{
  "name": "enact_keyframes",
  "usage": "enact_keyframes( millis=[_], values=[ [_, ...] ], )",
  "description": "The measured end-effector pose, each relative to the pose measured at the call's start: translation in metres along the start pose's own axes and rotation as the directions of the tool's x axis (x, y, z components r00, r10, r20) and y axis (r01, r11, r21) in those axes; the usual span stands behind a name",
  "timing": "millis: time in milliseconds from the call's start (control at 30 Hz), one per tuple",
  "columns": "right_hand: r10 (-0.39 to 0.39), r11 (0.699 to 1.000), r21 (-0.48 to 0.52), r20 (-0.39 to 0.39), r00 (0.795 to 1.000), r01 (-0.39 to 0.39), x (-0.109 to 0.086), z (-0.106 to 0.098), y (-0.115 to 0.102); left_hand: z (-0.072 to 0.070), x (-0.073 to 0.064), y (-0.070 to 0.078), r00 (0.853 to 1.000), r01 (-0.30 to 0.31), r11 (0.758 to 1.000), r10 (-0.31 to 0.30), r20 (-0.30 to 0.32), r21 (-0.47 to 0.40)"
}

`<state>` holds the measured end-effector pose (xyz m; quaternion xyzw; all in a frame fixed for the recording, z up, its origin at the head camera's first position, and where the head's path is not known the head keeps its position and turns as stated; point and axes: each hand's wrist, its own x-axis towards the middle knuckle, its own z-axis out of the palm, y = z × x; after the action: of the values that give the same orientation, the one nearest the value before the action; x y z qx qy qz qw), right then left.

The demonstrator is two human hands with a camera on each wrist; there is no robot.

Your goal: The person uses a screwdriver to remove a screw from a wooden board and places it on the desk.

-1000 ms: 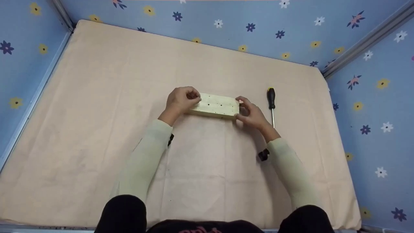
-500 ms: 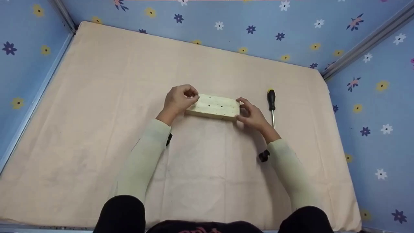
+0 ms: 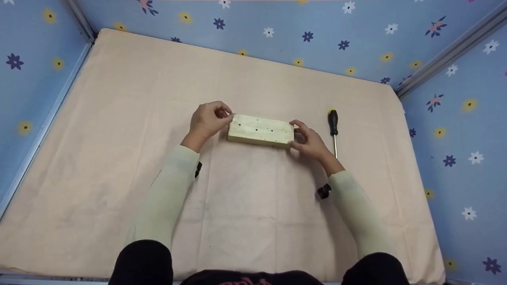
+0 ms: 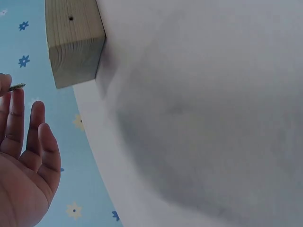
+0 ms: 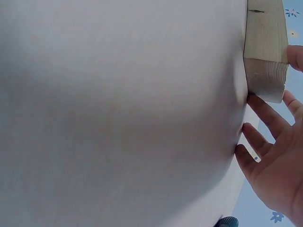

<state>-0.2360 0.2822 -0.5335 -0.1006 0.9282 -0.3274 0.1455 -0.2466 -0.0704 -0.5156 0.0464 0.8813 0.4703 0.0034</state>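
A pale wooden block (image 3: 259, 130) with several small dark holes in its top lies lengthwise on the cloth. My right hand (image 3: 311, 141) holds the block's right end, thumb at the near edge and a finger at the far edge. Off the opposite end, my left hand (image 3: 208, 119) pinches a small screw (image 4: 17, 87) between thumb and fingertip. The screw's pointed tip sticks out in the left wrist view, beside the block's end face (image 4: 77, 61); the rest of it is hidden by the fingers. The remaining left fingers are loosely bent.
A screwdriver (image 3: 333, 122) with a black handle and yellow end lies right of the block, its tip hidden behind the right forearm. Beige cloth (image 3: 158, 87) covers the table. Blue flowered panels (image 3: 277, 23) stand along the back and both sides.
My left hand has drawn leftward off the block, uncovering its left end and another hole there. The right hand stays at the right end, and the block lies almost where it was.
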Motion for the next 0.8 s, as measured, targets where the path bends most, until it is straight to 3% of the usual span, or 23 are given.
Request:
enact_keyframes(
  millis=[533,800],
  values=[
    [-0.003,1.000,0.002,-0.010,1.000,0.003,-0.001,0.001,0.002,-0.018,-0.004,-0.029,0.995,0.095,0.990,-0.094,-0.022,0.106],
    [-0.002,1.000,0.008,-0.006,1.000,0.002,0.000,0.001,0.002,-0.019,-0.005,-0.040,0.980,0.196,0.969,-0.190,-0.055,0.151]
  ],
)
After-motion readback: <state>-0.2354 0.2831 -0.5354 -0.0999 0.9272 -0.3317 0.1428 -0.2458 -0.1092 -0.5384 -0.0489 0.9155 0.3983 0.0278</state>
